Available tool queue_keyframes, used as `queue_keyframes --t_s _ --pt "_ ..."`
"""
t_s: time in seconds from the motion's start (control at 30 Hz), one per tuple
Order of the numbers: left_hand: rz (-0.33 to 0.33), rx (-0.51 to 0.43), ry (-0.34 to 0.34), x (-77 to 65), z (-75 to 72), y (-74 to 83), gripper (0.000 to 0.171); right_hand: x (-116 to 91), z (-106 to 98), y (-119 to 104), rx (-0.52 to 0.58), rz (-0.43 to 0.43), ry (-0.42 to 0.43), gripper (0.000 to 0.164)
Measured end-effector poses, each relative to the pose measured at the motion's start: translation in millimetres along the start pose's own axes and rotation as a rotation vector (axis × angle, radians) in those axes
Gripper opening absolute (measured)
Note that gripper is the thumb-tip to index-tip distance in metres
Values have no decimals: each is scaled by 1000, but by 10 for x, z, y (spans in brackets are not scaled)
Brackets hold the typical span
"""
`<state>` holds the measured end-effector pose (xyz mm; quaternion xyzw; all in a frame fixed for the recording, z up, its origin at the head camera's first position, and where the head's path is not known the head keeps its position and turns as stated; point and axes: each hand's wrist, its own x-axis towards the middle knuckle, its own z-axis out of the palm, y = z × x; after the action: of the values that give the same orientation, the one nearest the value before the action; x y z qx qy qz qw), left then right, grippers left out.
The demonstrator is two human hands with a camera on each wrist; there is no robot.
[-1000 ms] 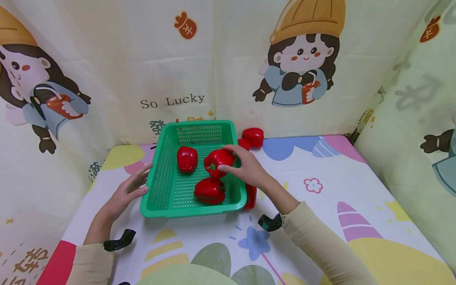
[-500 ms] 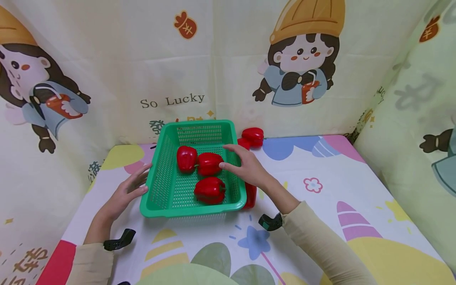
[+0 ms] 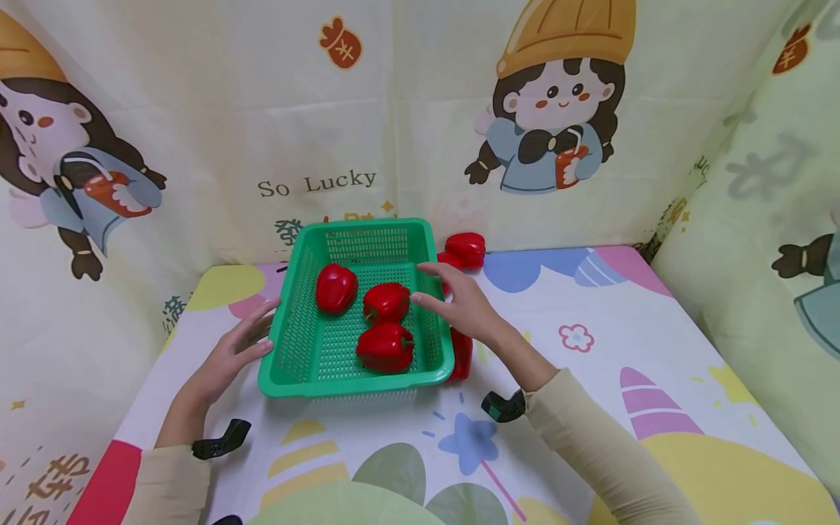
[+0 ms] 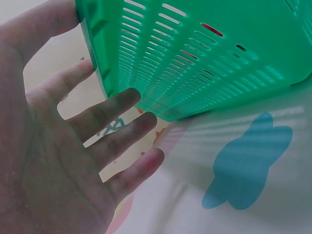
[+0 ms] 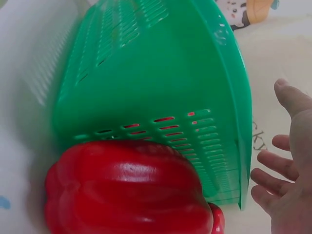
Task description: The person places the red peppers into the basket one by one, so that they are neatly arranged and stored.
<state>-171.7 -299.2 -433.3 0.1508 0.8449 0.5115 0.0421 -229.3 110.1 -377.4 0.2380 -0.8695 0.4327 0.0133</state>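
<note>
A green plastic basket [image 3: 308, 390] with slotted walls holds a red bell pepper [image 3: 337, 289] at its left, another bell pepper [image 3: 386, 302] right of middle and a third bell pepper [image 3: 385, 348] near the front. My left hand [image 3: 231, 357] is at the basket's left rim; in the left wrist view its fingers [image 4: 131, 173] are straight and spread along the slotted wall. My right hand [image 3: 461, 302] hovers over the right rim, thumb and fingers apart with nothing between them. In the right wrist view a large bell pepper [image 5: 131, 190] lies against the basket's outer wall.
Outside the basket, a bell pepper [image 3: 465, 250] lies behind its right back corner, partly over another red one. One more bell pepper [image 3: 461, 356] sits beside the right wall. A patterned cloth [image 3: 558, 437] covers the table, and a printed curtain [image 3: 420, 146] rises behind it.
My right hand has let go of a bell pepper inside the basket and drawn back slightly right. That pepper settled near the front one; the left pepper shifted left. My left hand stayed at the rim.
</note>
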Motion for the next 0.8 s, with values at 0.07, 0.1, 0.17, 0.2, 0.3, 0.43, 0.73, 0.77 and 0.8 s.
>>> queue_keyframes --t_s 0.07,0.1,0.17,0.2,0.3,0.43,0.73,0.77,0.8 --pt "1 -1 2 3 0 1 63 -6 -13 9 9 2 5 61" --pt "0 -2 2 4 0 2 63 -11 -19 15 9 2 7 61" --pt "-6 0 3 4 1 7 63 -22 -30 29 10 1 10 61" --pt "-8 1 2 4 0 8 63 -28 -35 36 10 4 12 61" --pt "-16 2 0 2 -1 14 63 -43 -50 59 3 19 15 63" --pt "-20 -1 -1 2 0 12 63 -51 -67 94 -5 43 15 64" --pt "-21 1 -4 -4 -3 13 63 -89 -86 129 -13 43 26 64" --pt "-20 2 -4 -4 -3 13 62 -94 -90 131 -10 44 25 64" --pt "-20 3 -4 -3 -3 13 62 -100 -94 135 -8 42 24 64"
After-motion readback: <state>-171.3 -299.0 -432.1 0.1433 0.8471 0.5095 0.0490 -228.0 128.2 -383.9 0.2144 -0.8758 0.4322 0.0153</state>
